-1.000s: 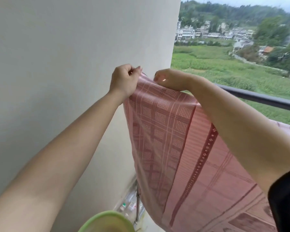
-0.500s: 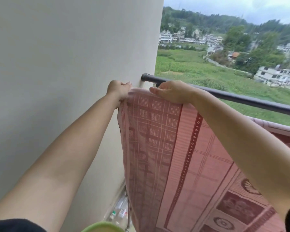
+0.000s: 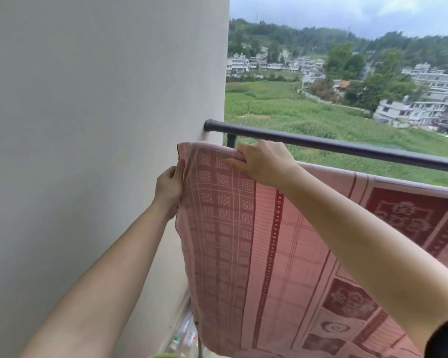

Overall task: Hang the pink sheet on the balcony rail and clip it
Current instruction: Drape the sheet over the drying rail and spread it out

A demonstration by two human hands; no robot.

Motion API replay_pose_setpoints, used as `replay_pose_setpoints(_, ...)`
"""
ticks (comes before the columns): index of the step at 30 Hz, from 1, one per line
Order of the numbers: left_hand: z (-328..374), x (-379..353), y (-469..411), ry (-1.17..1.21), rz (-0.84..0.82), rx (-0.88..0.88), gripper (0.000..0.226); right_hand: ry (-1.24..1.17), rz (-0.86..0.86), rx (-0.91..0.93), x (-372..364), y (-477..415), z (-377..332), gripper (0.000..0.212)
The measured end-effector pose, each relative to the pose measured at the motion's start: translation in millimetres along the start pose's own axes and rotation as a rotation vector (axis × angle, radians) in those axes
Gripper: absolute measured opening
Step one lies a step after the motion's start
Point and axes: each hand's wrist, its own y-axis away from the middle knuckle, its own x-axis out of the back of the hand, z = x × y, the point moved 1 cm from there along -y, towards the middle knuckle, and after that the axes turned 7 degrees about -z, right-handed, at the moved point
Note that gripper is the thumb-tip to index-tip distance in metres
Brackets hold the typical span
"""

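Observation:
The pink sheet (image 3: 246, 249), patterned with dark red checks and motifs, hangs below the dark balcony rail (image 3: 347, 147), draped over something hidden under its top edge. My left hand (image 3: 170, 191) pinches its left side edge a little below the top corner. My right hand (image 3: 263, 162) grips the folded top edge near that corner, just under the rail. The sheet runs on to the right along the rail. No clip is in view.
A plain white wall (image 3: 93, 140) stands close on the left, meeting the rail's end. Several plastic bottles (image 3: 183, 339) lie on the floor by the wall's foot. Beyond the rail lie green fields and distant buildings.
Both hands and the sheet's top edge have come down from above the rail to just below it. My left hand has slid from the top corner down the side edge.

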Motion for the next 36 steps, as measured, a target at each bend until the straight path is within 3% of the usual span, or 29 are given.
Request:
replay_pose_setpoints(5, 30.1, 15.9, -27.8, -0.315, 0.313, -0.225, 0.045, 0.018, 0.074, -0.004, -2.9, 12.3, 6.2, 0.056)
replay_pose_setpoints(12, 46.0, -3.6, -40.6, -0.421, 0.405, -0.227, 0.043, 0.044, 0.126, -0.096, -5.6, 53.2, 46.8, 0.063)
replay_pose_setpoints(14, 56.8, -21.4, -28.8, -0.605, 0.407, -0.359, 0.046, 0.044, 0.138, -0.106, -6.3, 66.5, 57.3, 0.061)
replay_pose_setpoints(17, 65.2, -55.1, -5.3, -0.991, 0.224, -0.674, 0.048, 0.067, 0.159, -0.133, -6.5, 90.3, 73.1, 0.059)
replay_pose_setpoints(20, 57.0, -78.3, 8.1, -1.209, 0.154, -0.722, 0.054, 0.101, 0.209, -0.200, -10.7, 123.2, 92.9, 0.058)
replay_pose_setpoints(25, 45.8, -119.4, 29.5, -1.153, 0.221, -0.672, 0.046, 0.141, 0.215, -0.405, -17.3, 199.7, 131.2, 0.058)
replay_pose_setpoints(32, 41.6, -265.0, 121.1, -1.097, -0.237, -1.003, 0.046, 0.077, 0.149, -0.627, -10.8, 308.3, 177.7, 0.072)
replay_pose_setpoints(36, 39.0, -356.6, 184.2, -1.120, -0.351, -1.086, 0.053, 0.033, 0.082, -0.798, -6.4, 411.9, 230.6, 0.072)
